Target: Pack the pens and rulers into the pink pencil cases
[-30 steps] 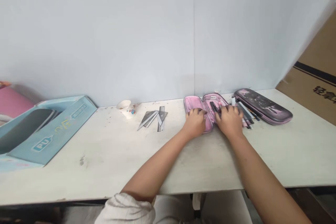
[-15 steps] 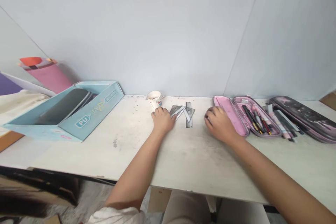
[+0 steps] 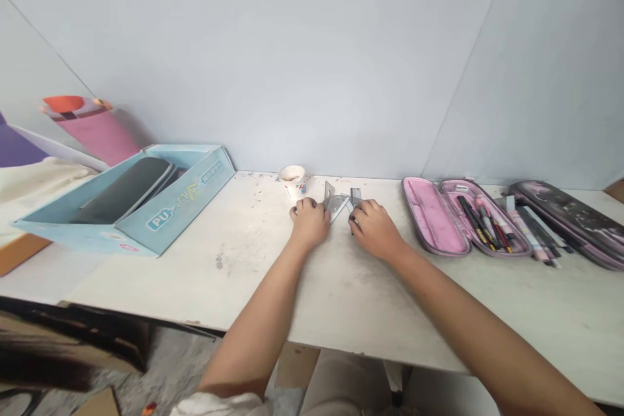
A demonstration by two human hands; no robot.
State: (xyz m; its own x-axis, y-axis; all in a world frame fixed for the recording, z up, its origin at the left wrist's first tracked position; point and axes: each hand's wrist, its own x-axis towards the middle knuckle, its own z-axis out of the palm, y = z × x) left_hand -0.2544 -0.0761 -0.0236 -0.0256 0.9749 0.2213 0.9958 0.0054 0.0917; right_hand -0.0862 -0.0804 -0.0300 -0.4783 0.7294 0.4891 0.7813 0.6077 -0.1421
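Observation:
My left hand (image 3: pixel 311 226) is closed on a clear set square (image 3: pixel 329 193), whose edge stands tilted up off the table beside the fingers. Between the hands, other clear drawing pieces with white edges (image 3: pixel 340 209) lie on the table, partly covered. My right hand (image 3: pixel 374 229) has its fingers curled down on a clear straight ruler (image 3: pixel 355 194); only the ruler's far end shows beyond the knuckles. Just behind my left hand stands a paper cup (image 3: pixel 293 183) with a coloured print.
On the right lie an open pink pencil case (image 3: pixel 436 218) with pens, several loose pens and sticks (image 3: pixel 533 234), and a closed dark case (image 3: pixel 575 218). A light-blue box (image 3: pixel 190 201) holding a grey case (image 3: pixel 129 192) sits left. A wall rises behind the table.
My right hand has moved left from beside the pink case onto the ruler. The set square at my left hand has tilted up from lying flat. The view has shifted slightly.

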